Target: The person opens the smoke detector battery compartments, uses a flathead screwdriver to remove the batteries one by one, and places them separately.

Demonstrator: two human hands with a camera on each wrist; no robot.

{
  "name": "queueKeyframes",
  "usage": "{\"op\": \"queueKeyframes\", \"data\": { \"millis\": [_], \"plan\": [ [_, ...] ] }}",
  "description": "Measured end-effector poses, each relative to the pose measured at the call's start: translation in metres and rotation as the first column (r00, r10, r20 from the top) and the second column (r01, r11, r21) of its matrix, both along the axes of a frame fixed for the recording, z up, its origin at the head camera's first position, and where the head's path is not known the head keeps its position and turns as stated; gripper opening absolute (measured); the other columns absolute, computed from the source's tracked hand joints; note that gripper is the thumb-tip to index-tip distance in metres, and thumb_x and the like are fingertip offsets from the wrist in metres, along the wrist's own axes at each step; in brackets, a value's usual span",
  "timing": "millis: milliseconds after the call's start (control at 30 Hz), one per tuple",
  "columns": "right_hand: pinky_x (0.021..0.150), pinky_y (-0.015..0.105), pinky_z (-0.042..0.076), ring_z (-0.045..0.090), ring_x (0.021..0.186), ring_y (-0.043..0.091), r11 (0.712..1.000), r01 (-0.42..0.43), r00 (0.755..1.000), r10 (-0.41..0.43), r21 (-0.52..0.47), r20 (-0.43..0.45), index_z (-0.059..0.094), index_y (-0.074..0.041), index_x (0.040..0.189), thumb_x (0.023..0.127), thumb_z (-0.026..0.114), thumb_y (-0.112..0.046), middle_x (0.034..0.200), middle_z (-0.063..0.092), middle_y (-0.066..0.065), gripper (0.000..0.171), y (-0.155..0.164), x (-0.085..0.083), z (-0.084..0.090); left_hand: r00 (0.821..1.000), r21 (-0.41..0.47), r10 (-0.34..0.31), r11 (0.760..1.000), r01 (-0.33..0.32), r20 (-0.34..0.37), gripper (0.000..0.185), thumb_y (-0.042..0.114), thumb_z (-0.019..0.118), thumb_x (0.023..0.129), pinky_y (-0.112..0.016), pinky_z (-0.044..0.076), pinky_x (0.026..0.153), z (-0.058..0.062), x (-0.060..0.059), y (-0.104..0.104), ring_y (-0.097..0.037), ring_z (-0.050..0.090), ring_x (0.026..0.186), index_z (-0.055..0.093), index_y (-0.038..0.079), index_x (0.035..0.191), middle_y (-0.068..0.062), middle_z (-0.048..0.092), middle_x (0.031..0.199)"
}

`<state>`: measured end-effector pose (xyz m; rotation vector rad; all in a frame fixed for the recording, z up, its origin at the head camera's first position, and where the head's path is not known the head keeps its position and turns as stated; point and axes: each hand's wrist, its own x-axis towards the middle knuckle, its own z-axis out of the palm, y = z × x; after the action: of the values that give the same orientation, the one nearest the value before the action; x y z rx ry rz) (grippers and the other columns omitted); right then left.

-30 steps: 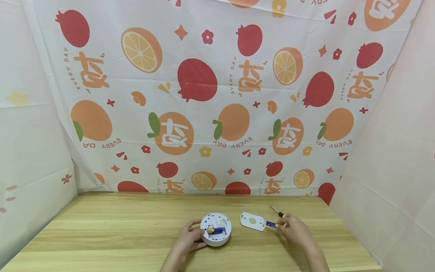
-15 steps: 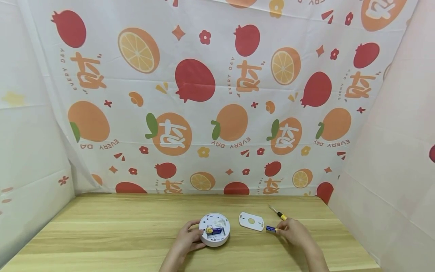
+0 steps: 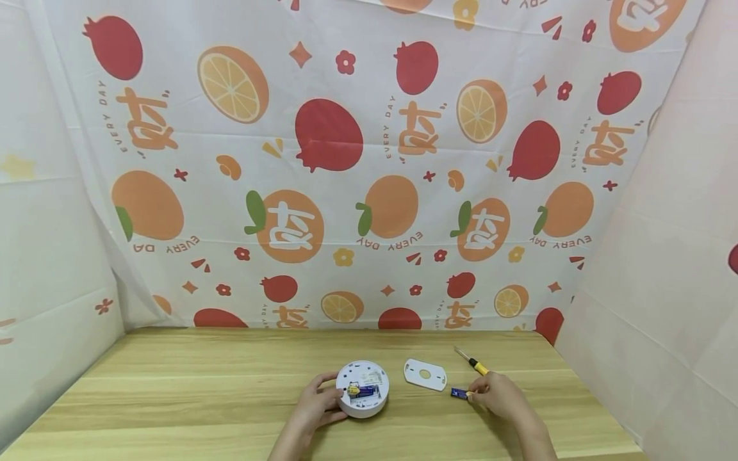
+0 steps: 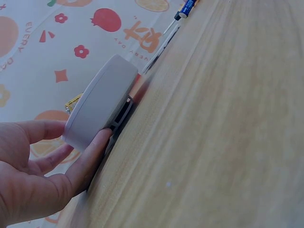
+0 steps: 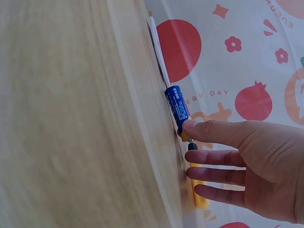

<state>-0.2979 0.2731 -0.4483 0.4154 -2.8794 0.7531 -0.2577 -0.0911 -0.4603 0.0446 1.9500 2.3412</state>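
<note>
A white round device (image 3: 363, 388) lies open side up on the wooden table (image 3: 173, 397), with a blue and yellow battery (image 3: 361, 389) seated in it. My left hand (image 3: 330, 394) grips the device by its left rim; the left wrist view shows thumb and fingers (image 4: 90, 152) curled round the device's edge (image 4: 102, 102). A loose blue battery (image 3: 459, 393) lies on the table to the right. My right hand (image 3: 480, 392) touches that battery's (image 5: 176, 105) gold end with one straight fingertip (image 5: 190, 127); the other fingers are stretched out beside it.
A white cover plate (image 3: 425, 374) lies flat between the device and the loose battery. A yellow-handled screwdriver (image 3: 471, 362) lies just behind my right hand. Fruit-print cloth (image 3: 369, 160) hangs at the back and white cloth walls close both sides.
My right hand has drawn the loose blue battery a little nearer to me along the table. The left hand and the device have stayed put.
</note>
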Motion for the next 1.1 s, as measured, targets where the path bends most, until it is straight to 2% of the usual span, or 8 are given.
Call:
{"op": "queueKeyframes", "data": {
  "millis": [400, 767, 933, 1100],
  "plan": [
    [0.055, 0.029, 0.040, 0.045, 0.063, 0.012, 1.000, 0.020, 1.000, -0.020, 0.004, 0.001, 0.071, -0.014, 0.076, 0.073, 0.075, -0.010, 0.069, 0.054, -0.006, 0.006, -0.0003, 0.0006, -0.0011, 1.000, -0.005, 0.007, 1.000, -0.007, -0.003, 0.051, -0.002, 0.050, 0.086, -0.041, 0.055, 0.071, 0.0003, -0.0003, -0.0003, -0.025, 0.060, 0.081, 0.027, -0.016, 0.130, -0.028, 0.052, 0.106],
    [0.055, 0.029, 0.040, 0.046, 0.062, 0.012, 1.000, -0.024, 1.000, 0.024, 0.004, 0.008, 0.070, -0.012, 0.078, 0.075, 0.073, -0.008, 0.068, 0.054, -0.006, 0.006, -0.0008, 0.0027, 0.0011, 1.000, -0.001, 0.004, 1.000, -0.004, 0.003, 0.051, -0.002, 0.049, 0.086, -0.041, 0.054, 0.072, 0.0015, 0.0011, -0.0007, -0.025, 0.060, 0.081, 0.026, -0.016, 0.130, -0.029, 0.052, 0.106],
    [0.056, 0.029, 0.043, 0.049, 0.064, 0.012, 0.997, -0.072, 0.997, 0.072, 0.001, 0.009, 0.070, -0.009, 0.083, 0.076, 0.072, -0.009, 0.070, 0.056, -0.005, 0.007, -0.0009, 0.0020, 0.0043, 1.000, 0.001, 0.004, 1.000, -0.004, 0.003, 0.051, -0.002, 0.050, 0.087, -0.041, 0.054, 0.072, 0.0030, 0.0012, -0.0008, -0.026, 0.061, 0.082, 0.027, -0.016, 0.130, -0.030, 0.051, 0.108],
    [0.059, 0.032, 0.045, 0.051, 0.067, 0.014, 0.997, -0.072, 0.996, 0.073, -0.016, 0.045, 0.070, -0.008, 0.090, 0.076, 0.071, -0.010, 0.073, 0.056, -0.002, 0.014, -0.0021, 0.0021, 0.0081, 1.000, 0.001, 0.006, 1.000, -0.006, 0.005, 0.051, -0.002, 0.051, 0.086, -0.040, 0.055, 0.071, 0.0024, -0.0005, -0.0002, -0.025, 0.060, 0.080, 0.028, -0.016, 0.130, -0.028, 0.052, 0.107]
  ]
}}
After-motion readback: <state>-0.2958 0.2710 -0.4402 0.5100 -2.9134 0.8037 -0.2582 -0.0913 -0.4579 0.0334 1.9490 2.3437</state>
